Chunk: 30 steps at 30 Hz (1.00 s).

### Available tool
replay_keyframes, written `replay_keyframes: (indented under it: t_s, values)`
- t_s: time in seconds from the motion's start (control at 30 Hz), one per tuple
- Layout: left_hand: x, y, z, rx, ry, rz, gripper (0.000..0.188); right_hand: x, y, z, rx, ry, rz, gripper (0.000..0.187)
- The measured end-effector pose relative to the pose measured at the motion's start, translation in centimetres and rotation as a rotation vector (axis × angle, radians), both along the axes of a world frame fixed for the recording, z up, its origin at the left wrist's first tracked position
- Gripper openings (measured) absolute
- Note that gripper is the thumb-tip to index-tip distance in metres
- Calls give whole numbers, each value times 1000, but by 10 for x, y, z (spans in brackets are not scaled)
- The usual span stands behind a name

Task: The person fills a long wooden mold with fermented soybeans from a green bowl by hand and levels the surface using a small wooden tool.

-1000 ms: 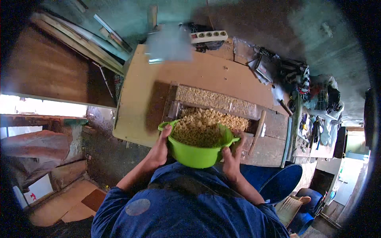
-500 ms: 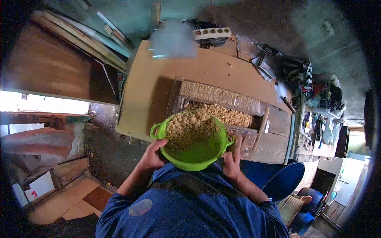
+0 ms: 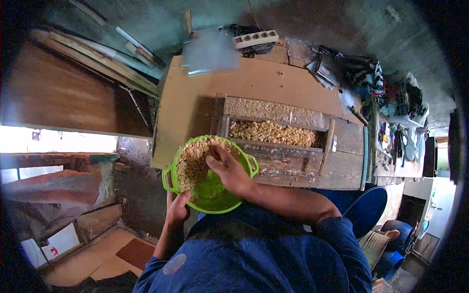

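Against my front, over the near edge of the table, is a green bowl (image 3: 210, 193) with two loop handles. Pale tan pieces (image 3: 189, 163) that look like nut kernels are heaped along its far and left sides, and the green bottom shows at the near right. My left hand (image 3: 178, 207) grips the bowl's near-left rim below the handle, thumb on top. Reaching in from the right, my right hand (image 3: 233, 175) has its fingers stretched out onto the pieces, thumb apart; the fingertips are partly hidden. Beyond, a wooden box (image 3: 286, 150) holds more pieces in an open slot.
The box stands on a wooden table (image 3: 181, 107), with a wooden bar (image 3: 326, 146) across its right end. At the back lie plastic bags (image 3: 210, 53) and a power strip (image 3: 256, 38). A blue barrel (image 3: 366, 209) stands at right; clutter fills the far right.
My right hand has let go of the bowl's right handle and moved into the bowl. The bowl has shifted left, still held by my left hand. Pieces in it lie more to the left.
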State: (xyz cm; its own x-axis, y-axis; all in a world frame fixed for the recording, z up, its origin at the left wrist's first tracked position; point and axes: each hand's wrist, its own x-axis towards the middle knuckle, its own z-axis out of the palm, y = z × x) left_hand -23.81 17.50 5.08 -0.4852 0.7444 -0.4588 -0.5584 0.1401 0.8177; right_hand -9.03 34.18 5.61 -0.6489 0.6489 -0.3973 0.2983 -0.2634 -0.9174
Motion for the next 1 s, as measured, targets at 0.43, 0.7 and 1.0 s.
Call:
replay_keyframes:
  t_s: [0.43, 0.7, 1.0]
  values:
    - [-28, -22, -31, -139, -29, -138, 84, -52, -25, 2, -324, 41, 138, 61]
    - [-24, 4, 7, -51, -7, -94, 84, -37, -7, 7, -1022, 192, -140, 40]
    - [-28, -2, -11, 22, -159, 15, 79, 6, 57, 21, -1061, 454, -277, 31]
